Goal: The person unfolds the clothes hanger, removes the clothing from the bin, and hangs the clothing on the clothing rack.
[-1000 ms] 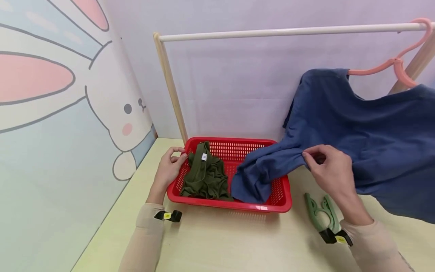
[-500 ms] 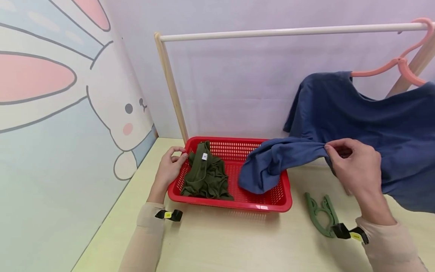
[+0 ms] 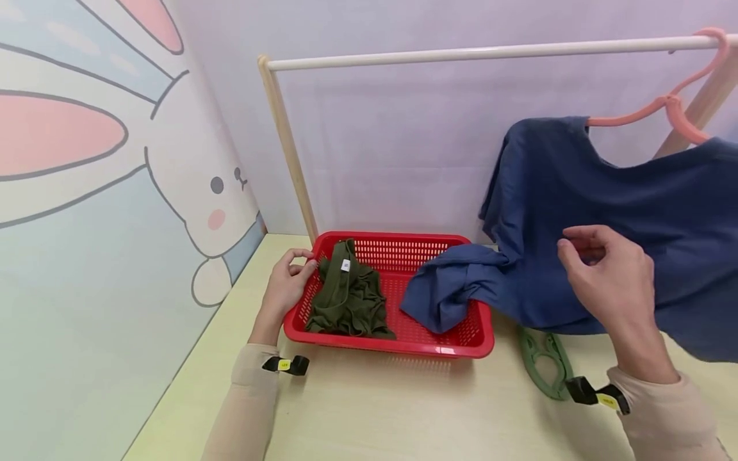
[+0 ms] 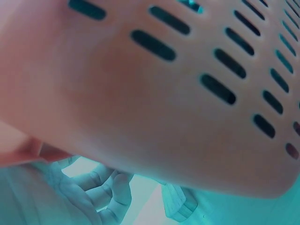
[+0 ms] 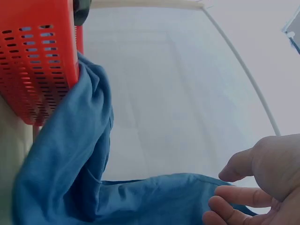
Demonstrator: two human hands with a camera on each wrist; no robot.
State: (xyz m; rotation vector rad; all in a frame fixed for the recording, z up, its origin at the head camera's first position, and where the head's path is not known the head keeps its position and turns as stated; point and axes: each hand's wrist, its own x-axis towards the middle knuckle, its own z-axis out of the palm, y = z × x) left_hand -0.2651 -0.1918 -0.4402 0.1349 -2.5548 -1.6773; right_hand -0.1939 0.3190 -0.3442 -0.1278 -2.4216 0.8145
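Note:
At the left end of a red perforated basket (image 3: 398,346), my left hand (image 3: 290,282) grips the rim with curled fingers. A blue T-shirt (image 3: 536,192) hangs on a pink clothes hanger (image 3: 628,118) at the right; its sleeve end lies bunched inside the basket, draped over the right rim. My right hand (image 3: 614,275) is in front of the shirt, fingers loosely bent and nothing between them. In the right wrist view, the thumb and fingers stand apart beside the blue cloth. A dark green garment (image 3: 348,301) with a white label lies crumpled in the basket's left half.
A white rod (image 3: 461,56) on wooden posts runs across the back and carries the pink hanger. On the table (image 3: 375,410), a green folding hanger (image 3: 550,374) lies partly under the shirt. A wall with a painted rabbit (image 3: 190,173) borders the left side.
The right hand pulled the sleeve rightward, then let it go; the cloth dropped back over the basket's right rim and now covers part of the green hanger. The left hand has stayed put.

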